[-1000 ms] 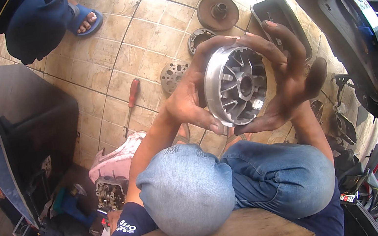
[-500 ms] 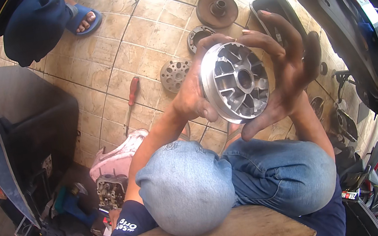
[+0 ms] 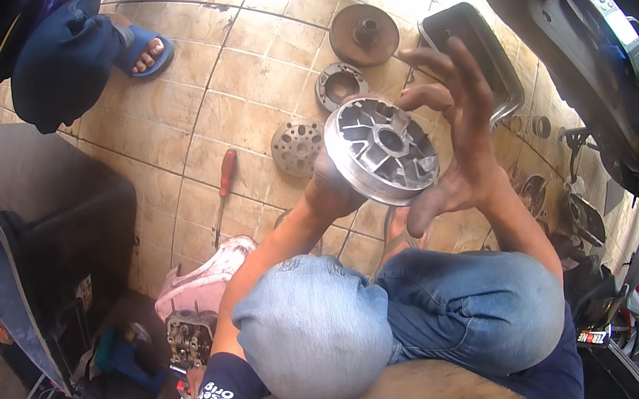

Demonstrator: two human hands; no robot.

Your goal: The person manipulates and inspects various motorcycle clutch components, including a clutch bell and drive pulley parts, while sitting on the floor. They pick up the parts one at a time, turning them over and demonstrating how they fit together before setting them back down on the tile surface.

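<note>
Shiny silver, round metal drum with ribs inside: looks to me like it's being turned about and checked over, ribbed face tipped up at the camera. It's up off the floor, just right of centre in the frame.
Next move: I'd say it calls for a steady hold on the left and a light touch on the rim from the right, so it can be tilted without slipping.
Left hand: gripping the drum from behind, at its left and lower left edge. Most of those fingers are hidden behind the metal, so can't tell exactly how they sit.
Right hand: spread wide and a bit blurry, gripping nothing as far as I can see. Its thumb is by the drum's lower right rim, fingers up past the right side. Can't tell if anything's touching.
Tiled floor behind: grey metal disc with holes just left of the drum, red-handled screwdriver left of centre, rusty brown round plate with a stubby hub at upper centre.
</note>
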